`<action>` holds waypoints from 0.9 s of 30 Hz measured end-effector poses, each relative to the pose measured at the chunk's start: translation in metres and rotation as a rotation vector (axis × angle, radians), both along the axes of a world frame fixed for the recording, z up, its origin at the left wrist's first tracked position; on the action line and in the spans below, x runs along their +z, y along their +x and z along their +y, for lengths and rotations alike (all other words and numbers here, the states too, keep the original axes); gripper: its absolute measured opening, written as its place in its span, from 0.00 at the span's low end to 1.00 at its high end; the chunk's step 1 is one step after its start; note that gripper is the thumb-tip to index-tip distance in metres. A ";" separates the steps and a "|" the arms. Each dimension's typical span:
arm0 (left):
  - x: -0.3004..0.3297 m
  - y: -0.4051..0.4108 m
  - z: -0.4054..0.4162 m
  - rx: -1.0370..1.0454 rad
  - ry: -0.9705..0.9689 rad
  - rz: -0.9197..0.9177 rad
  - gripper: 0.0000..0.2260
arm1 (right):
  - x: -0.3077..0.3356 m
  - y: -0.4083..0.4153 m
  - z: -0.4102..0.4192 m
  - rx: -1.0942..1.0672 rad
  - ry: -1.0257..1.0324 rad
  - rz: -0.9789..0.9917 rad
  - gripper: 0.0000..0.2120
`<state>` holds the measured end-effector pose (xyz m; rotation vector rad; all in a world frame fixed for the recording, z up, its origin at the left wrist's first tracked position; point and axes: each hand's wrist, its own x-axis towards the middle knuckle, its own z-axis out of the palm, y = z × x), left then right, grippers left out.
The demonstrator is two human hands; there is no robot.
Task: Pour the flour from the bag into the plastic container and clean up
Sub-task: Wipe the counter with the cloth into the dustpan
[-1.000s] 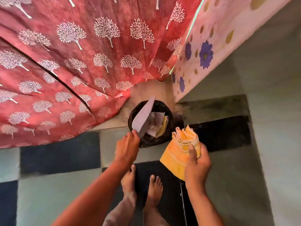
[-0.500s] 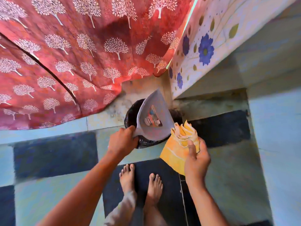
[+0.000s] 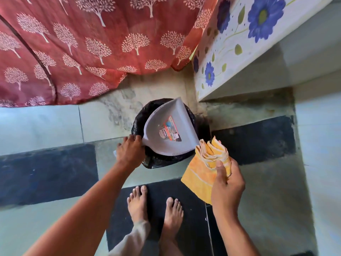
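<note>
- Floor tiles (image 3: 46,124) in pale green and dark blue fill the view, with a red curtain (image 3: 83,48) hanging behind and a flowered cloth (image 3: 249,34) at the upper right.
- Two bare feet (image 3: 138,204) stand on a dark tile, just in front of a bin (image 3: 160,161) lined with a black bag.
- The left hand (image 3: 130,151) grips the handle of a grey dustpan (image 3: 166,133), fingers curled round it.
- The dustpan is held over the bin and covers most of its mouth. Its pan faces up toward the camera. A sticker shows inside it.
- No flour or dirt can be seen in the pan, so it looks like it has been tipped out.
- The right hand (image 3: 226,183) holds a bunched yellow cloth (image 3: 204,172), thumb pressed on top, just beside the bin.
- The flour bag and the plastic container are not in view, so where they are cannot be told.
- My guess is that the pouring is done and this is near the end of the clean-up.
- What may be left: put the dustpan and cloth away.
- The cloth looks soft and folded, with pale stripes. The dustpan looks light, hard and smooth.
</note>
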<state>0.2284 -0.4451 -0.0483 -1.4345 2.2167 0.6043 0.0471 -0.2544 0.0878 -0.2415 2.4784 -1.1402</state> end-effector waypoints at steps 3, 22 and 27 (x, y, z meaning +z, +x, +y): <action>-0.004 -0.001 0.005 -0.008 -0.073 -0.075 0.17 | -0.002 0.003 -0.007 0.012 -0.005 -0.011 0.09; 0.269 -0.039 0.061 0.606 0.990 1.057 0.16 | 0.168 0.030 -0.027 0.168 -0.195 -0.081 0.11; 0.406 -0.041 0.075 0.682 1.167 1.135 0.20 | 0.301 0.053 -0.012 0.237 -0.319 -0.106 0.20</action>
